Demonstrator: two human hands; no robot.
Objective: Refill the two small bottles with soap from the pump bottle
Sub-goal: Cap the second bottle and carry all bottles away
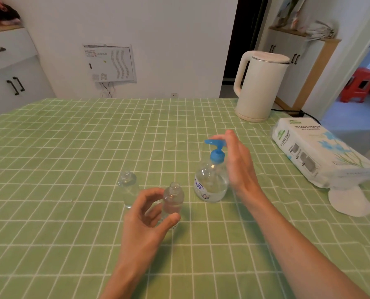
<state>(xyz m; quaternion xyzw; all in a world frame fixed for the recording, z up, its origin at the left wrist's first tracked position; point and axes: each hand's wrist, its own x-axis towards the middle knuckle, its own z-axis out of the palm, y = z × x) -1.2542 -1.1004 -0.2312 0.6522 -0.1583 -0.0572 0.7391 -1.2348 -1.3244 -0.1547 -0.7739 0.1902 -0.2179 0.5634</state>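
Observation:
A clear pump bottle (210, 184) with a blue pump head (216, 152) stands right of centre on the green checked tablecloth (71, 147), with some clear soap in it. My right hand (238, 165) is flat with its fingers apart, right beside the pump head, and its fingertips reach the top of the pump. Two small clear bottles without caps stand upright to the left. My left hand (145, 219) curls loosely around the nearer small bottle (172, 199), thumb across its base and fingers at its left side. The farther small bottle (128, 186) stands free.
A cream electric kettle (259, 85) stands at the table's back right, its black cord trailing off the edge. A pack of tissue paper (317, 152) lies along the right edge with a loose tissue (350, 201) in front of it. White cabinets stand behind.

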